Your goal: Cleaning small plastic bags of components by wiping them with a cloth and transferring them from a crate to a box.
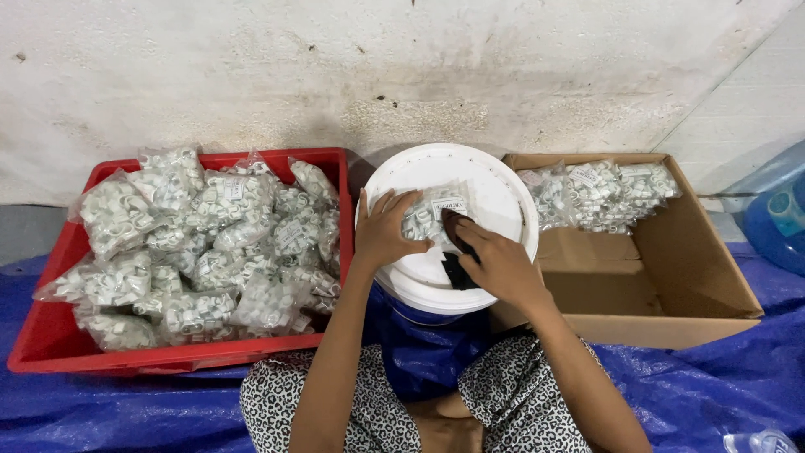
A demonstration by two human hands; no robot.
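Observation:
A clear plastic bag of small white fittings [425, 216] lies on the round white lid [495, 189] of a bucket in front of me. My left hand [383, 231] rests on the bag's left side, fingers spread and pressing it down. My right hand [501, 264] grips a dark, black-and-brown tool [457, 243] held against the bag's right edge. My knees in spotted trousers frame the bucket below.
A red crate [50, 335] on the left is heaped with several similar bags. A cardboard box [671, 277] on the right holds a few bags at its far end. A blue water jug [776, 218] stands far right. Blue tarpaulin covers the floor; a stained wall is behind.

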